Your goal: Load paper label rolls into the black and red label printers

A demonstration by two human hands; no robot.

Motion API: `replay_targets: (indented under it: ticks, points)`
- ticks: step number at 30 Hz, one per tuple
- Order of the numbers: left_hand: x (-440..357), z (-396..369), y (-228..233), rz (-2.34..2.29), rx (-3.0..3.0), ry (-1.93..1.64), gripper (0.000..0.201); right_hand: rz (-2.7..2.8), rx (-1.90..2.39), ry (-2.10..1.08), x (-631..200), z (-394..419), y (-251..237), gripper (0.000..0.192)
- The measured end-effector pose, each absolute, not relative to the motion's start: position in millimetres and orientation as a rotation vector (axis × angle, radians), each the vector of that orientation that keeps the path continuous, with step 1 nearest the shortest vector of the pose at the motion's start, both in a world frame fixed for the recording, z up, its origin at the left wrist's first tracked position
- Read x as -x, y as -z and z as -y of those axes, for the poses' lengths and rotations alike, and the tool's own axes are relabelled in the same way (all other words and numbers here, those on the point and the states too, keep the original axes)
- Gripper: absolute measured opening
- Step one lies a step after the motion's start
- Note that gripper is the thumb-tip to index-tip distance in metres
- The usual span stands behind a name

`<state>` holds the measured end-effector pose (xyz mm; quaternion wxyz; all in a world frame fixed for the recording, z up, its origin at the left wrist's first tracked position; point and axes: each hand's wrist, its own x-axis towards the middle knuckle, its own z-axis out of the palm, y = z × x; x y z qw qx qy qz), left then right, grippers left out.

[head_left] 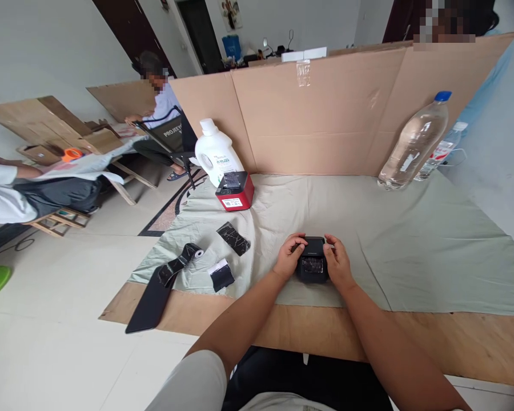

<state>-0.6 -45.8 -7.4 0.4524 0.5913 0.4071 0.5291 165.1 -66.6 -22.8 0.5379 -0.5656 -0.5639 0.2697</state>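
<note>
A small black box-shaped device (312, 273), which looks like a mini thermal printer, rests on the cloth in front of me. My left hand (290, 255) grips its left side, thumb at the upper edge. On the opposite side my right hand (337, 261) holds it with curled fingers. Between the hands, a flat black panel (314, 246) shows at the far end of the device, and a shiny dark patch lies in its near half. Whether the panel is a raised lid, I cannot tell.
Left of my hands lie dark printed paper pieces (233, 238) (221, 275), a partly unrolled paper roll (199, 253) and a black flat board (149, 302). Behind stand a red box (235, 200), a white jug (216, 149), a cardboard screen (317, 120) and bottles (415, 142). People sit beyond.
</note>
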Motion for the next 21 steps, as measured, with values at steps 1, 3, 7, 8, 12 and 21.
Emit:
replay_targets:
  ticks: [1,3,7,8,12,21]
  points:
    - [0,46,10,-1.008,-1.462,-1.313,0.028,1.368,1.358,-0.645,-164,66,24,0.051]
    - [0,45,15,-1.008,-1.456,-1.312,0.029,1.418,1.382,-0.640,-163,65,28,0.051]
    - [-1,41,21,-0.992,-1.510,-1.248,0.038,1.490,1.389,-0.624,-161,59,34,0.049]
    - [-1,40,21,-0.982,-1.532,-1.232,0.040,1.505,1.387,-0.619,-161,58,35,0.049]
    - [1,41,19,-0.930,-1.492,-1.171,0.055,1.533,1.395,-0.630,-160,55,34,0.051]
    - [5,42,37,-0.986,-1.016,-1.443,0.045,1.616,1.595,-0.461,-138,95,-1,0.073]
